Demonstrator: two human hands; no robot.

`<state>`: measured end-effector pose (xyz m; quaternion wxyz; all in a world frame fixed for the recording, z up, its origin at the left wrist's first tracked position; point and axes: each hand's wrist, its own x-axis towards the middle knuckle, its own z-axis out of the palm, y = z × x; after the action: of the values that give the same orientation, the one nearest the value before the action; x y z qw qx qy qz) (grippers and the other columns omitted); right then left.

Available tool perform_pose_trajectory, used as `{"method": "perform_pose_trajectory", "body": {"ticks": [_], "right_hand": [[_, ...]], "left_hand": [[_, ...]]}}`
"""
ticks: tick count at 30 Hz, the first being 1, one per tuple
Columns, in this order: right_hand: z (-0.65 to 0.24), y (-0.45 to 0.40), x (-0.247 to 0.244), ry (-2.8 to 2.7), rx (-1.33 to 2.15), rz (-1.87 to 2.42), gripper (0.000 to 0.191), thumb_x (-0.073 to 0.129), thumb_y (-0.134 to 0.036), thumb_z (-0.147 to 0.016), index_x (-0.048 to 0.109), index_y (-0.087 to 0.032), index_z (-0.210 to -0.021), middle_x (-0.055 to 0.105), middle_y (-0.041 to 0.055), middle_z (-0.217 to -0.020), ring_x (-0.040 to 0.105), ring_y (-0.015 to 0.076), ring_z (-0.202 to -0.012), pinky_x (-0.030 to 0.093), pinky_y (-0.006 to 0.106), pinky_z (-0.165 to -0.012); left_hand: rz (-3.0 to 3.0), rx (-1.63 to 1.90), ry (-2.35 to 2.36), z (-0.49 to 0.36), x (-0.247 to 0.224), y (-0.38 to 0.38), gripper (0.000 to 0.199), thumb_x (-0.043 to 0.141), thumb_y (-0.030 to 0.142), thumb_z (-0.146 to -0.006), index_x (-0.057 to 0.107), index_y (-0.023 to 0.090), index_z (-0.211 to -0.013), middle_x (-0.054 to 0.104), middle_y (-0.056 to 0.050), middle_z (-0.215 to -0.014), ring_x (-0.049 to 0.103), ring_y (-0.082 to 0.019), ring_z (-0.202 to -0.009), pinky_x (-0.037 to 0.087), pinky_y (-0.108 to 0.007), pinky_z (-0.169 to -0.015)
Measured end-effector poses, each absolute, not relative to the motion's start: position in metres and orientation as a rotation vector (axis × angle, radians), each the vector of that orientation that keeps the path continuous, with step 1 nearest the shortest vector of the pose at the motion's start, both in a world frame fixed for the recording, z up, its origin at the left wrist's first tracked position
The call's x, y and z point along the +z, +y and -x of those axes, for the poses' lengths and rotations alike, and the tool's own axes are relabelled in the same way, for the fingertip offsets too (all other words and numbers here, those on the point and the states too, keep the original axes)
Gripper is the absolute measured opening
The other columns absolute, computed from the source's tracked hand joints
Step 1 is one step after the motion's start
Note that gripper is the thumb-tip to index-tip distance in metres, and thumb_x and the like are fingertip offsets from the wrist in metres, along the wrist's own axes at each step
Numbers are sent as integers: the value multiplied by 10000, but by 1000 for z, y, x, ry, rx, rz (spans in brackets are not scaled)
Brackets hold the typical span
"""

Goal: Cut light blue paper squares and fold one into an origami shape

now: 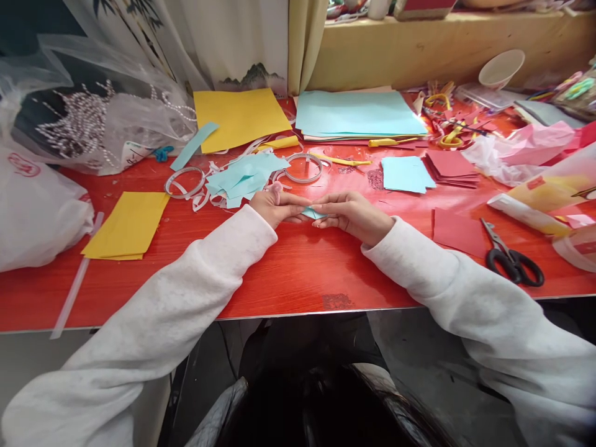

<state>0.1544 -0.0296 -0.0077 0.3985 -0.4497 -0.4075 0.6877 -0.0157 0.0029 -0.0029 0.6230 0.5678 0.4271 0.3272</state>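
Between my two hands is a small piece of light blue paper (313, 213), mostly covered by the fingers; it looks folded. My left hand (279, 207) grips it from the left, fingers closed. From the other side my right hand (354, 216) pinches it, fingertips meeting those of the left. Just beyond the left hand lies a heap of light blue paper scraps (249, 177). A stack of light blue paper squares (406, 174) sits beyond the right hand, beside dark red paper squares (451, 167).
Black-handled scissors (514, 257) and a red paper square (459, 232) lie at right. Yellow paper pieces (128, 225) and a translucent stick (74, 292) are at left, near plastic bags (40, 205). Tape rings (305, 169), yellow sheets (239, 115) and blue sheets (356, 113) lie farther back.
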Motion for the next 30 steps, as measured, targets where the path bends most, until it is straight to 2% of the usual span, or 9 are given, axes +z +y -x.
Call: {"method": "perform_pose_trajectory", "body": {"ticks": [4, 7, 13, 18, 22, 27, 30], "right_hand": [[-150, -33, -5, -1208, 1500, 1230, 55, 598, -95, -743, 615, -66, -787, 658, 62, -707, 626, 96, -536, 545, 189, -547], [-147, -35, -5, -1327, 1392, 1230, 58, 612, -135, -741, 605, -82, -764, 636, 32, -649, 633, 110, -532, 544, 200, -525], [-146, -35, -10, -1417, 1363, 1217, 170, 619, -256, -743, 590, -90, -766, 635, 40, -666, 642, 126, -552, 544, 217, -531], [-144, -36, -9, -1449, 1359, 1213, 200, 614, -293, -743, 585, -96, -767, 627, 37, -659, 636, 120, -547, 541, 219, -531], [-147, -34, -7, -1467, 1399, 1242, 195, 614, -296, -740, 583, -104, -748, 632, 43, -620, 631, 125, -529, 541, 227, -521], [-154, -31, -7, -1442, 1478, 1243, 241, 620, -334, -727, 568, -102, -762, 636, 46, -583, 634, 141, -506, 543, 241, -501], [-158, -29, -10, -1408, 1460, 1187, 266, 614, -373, -719, 551, -121, -776, 637, 30, -598, 644, 145, -531, 549, 247, -519]], "left_hand": [[-1287, 720, 977, 14, -4, 5, 183, 664, 181, -636, 653, 100, -800, 659, -1, -637, 643, -109, -608, 546, -228, -623], [-1334, 664, 1035, 14, -5, 5, 186, 652, 237, -670, 629, 94, -786, 633, 1, -601, 624, -107, -539, 535, -228, -549], [-1447, 553, 1089, 14, -9, 7, 113, 566, 215, -755, 586, 106, -731, 593, 14, -514, 567, -84, -416, 479, -192, -431], [-1585, 514, 1097, 16, -12, 7, 156, 523, 216, -775, 524, 132, -644, 542, 29, -455, 508, -76, -353, 415, -183, -360], [-1741, 512, 1178, 18, -13, 3, 214, 514, 329, -765, 534, 157, -640, 546, 21, -464, 483, -80, -348, 378, -196, -357], [-1901, 605, 1181, 18, -11, 3, 274, 485, 429, -758, 585, 175, -745, 584, 15, -534, 498, -84, -397, 391, -205, -404], [-1785, 574, 1190, 18, -14, 6, 341, 488, 497, -735, 543, 165, -677, 586, 1, -555, 485, -78, -392, 377, -195, -370]]}}
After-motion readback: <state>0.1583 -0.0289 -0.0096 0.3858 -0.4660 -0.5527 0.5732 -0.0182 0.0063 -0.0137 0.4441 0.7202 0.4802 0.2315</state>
